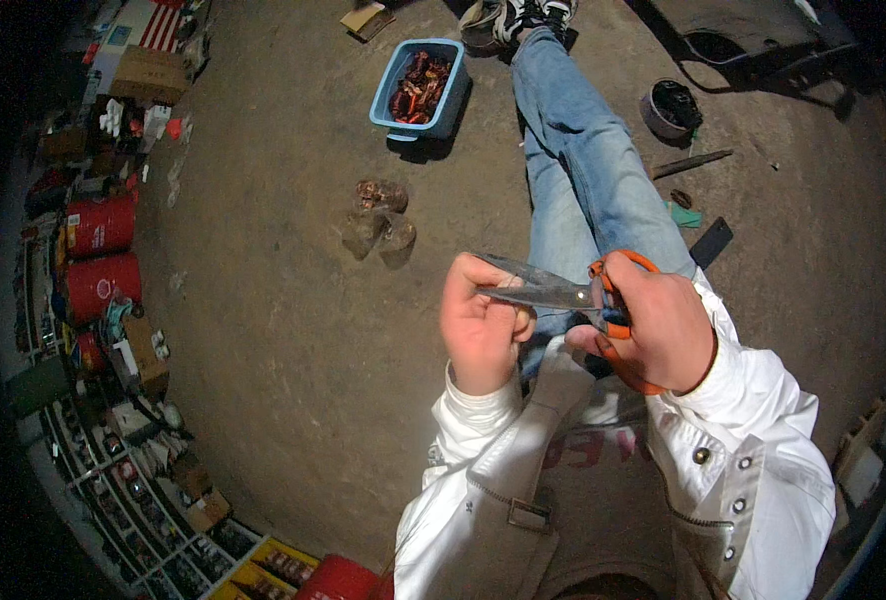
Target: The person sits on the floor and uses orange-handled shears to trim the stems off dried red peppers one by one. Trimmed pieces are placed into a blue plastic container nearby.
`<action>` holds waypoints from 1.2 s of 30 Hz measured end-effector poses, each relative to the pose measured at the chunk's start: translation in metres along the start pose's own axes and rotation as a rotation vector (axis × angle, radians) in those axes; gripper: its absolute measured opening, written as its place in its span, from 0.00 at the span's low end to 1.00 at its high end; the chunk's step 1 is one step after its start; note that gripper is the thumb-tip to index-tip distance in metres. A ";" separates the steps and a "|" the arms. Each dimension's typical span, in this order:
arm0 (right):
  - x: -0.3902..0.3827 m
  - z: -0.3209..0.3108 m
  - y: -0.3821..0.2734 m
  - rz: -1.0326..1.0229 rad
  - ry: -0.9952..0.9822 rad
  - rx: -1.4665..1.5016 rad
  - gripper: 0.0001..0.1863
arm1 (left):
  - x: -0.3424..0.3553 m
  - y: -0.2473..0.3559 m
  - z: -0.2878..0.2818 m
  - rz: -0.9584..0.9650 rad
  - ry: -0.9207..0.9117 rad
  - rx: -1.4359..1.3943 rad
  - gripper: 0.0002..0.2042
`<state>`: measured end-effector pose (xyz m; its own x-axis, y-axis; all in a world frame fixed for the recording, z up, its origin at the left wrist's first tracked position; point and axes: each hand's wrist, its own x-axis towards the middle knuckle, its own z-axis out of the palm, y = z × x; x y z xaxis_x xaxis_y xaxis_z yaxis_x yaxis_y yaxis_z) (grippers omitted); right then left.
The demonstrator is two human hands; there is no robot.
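I'd call cutting maybe midway: right hand (pixel 663 325) grips scissors (pixel 563 297), blades parted, above the jeans (pixel 573 140); left hand (pixel 476 325) curled at blades, pinch unclear; far tub (pixel 425 129) holds scraps (pixel 421 88), remainder unclear.

The blades of the scissors (pixel 581 297) hide part of the left hand (pixel 483 325); whether its grip pinches anything besides them cannot be told. The right hand (pixel 663 325) covers much of the orange handles (pixel 618 330). The reddish pieces (pixel 423 92) in the blue tub (pixel 410 130) are too small to identify, as is the filling of the bags (pixel 395 240) on the floor (pixel 283 350). Beyond the floor's left edge, racks (pixel 81 478) sink into darkness. The picture cuts off the shoes (pixel 538 14) above, the white sleeves (pixel 763 440) and a red drum (pixel 338 580) below
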<state>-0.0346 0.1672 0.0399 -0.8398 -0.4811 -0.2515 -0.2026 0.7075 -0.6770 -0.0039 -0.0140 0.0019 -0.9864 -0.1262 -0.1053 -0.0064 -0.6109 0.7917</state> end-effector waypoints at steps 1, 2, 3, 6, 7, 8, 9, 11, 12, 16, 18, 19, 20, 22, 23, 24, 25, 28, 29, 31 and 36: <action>0.001 -0.001 0.000 0.016 -0.045 0.049 0.30 | 0.000 0.000 -0.001 -0.005 -0.020 -0.027 0.05; 0.003 -0.001 0.000 -0.063 0.045 0.008 0.31 | 0.001 0.001 -0.002 -0.052 -0.015 -0.068 0.05; 0.005 0.000 0.000 -0.143 0.140 -0.027 0.31 | 0.002 0.002 -0.003 -0.102 -0.030 -0.106 0.05; 0.007 0.000 0.001 -0.241 0.278 -0.157 0.33 | 0.003 0.003 -0.002 -0.152 0.024 -0.114 0.05; 0.007 0.000 0.002 -0.246 0.302 -0.210 0.33 | 0.003 0.002 -0.001 -0.153 0.059 -0.099 0.06; 0.007 0.000 0.002 -0.245 0.296 -0.184 0.33 | 0.003 0.003 -0.001 -0.141 0.045 -0.075 0.06; 0.008 0.000 0.003 -0.242 0.294 -0.164 0.34 | 0.003 0.003 -0.001 -0.129 0.031 -0.051 0.06; 0.008 0.002 0.004 -0.220 0.280 -0.131 0.34 | 0.002 0.003 0.000 -0.109 0.021 -0.005 0.06; 0.008 0.002 0.004 -0.201 0.267 -0.116 0.33 | 0.002 0.003 0.001 -0.101 0.027 0.017 0.06; 0.005 0.004 0.003 -0.119 0.208 -0.126 0.32 | 0.001 0.003 0.003 -0.027 0.040 0.116 0.05; 0.004 0.005 0.003 -0.129 0.225 -0.134 0.31 | 0.000 0.003 0.004 -0.018 0.064 0.154 0.05; 0.003 0.005 0.002 -0.120 0.224 -0.136 0.31 | 0.000 0.003 0.004 -0.013 0.077 0.172 0.05; 0.003 0.005 0.002 -0.105 0.201 -0.135 0.31 | 0.000 0.003 0.004 -0.010 0.074 0.173 0.05; 0.002 0.005 0.001 -0.059 0.141 -0.128 0.30 | -0.001 0.003 0.003 -0.010 0.072 0.162 0.05; 0.002 0.005 0.001 -0.068 0.128 -0.082 0.30 | -0.001 0.002 0.002 0.006 0.070 0.181 0.04; 0.002 0.005 0.002 -0.076 0.114 -0.036 0.29 | -0.001 0.001 0.001 0.018 0.070 0.187 0.04; 0.002 0.004 0.002 -0.094 0.111 0.013 0.29 | -0.001 0.000 0.001 0.031 0.072 0.176 0.04; 0.002 0.002 0.004 -0.020 -0.060 0.164 0.26 | -0.001 -0.004 0.000 -0.010 0.012 0.044 0.02; 0.003 0.002 0.005 -0.022 -0.041 0.187 0.25 | -0.001 -0.004 0.000 -0.013 0.001 0.034 0.02; 0.006 0.004 0.007 -0.035 0.006 0.245 0.23 | 0.000 -0.002 -0.001 -0.025 -0.049 -0.041 0.02; 0.016 0.013 0.003 0.028 0.109 0.791 0.16 | -0.003 -0.001 0.006 0.101 0.041 0.281 0.03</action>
<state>-0.0418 0.1551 0.0248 -0.8923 -0.3861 -0.2340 0.2021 0.1219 -0.9717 -0.0017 -0.0079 0.0051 -0.9769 -0.2104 -0.0378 0.0402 -0.3542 0.9343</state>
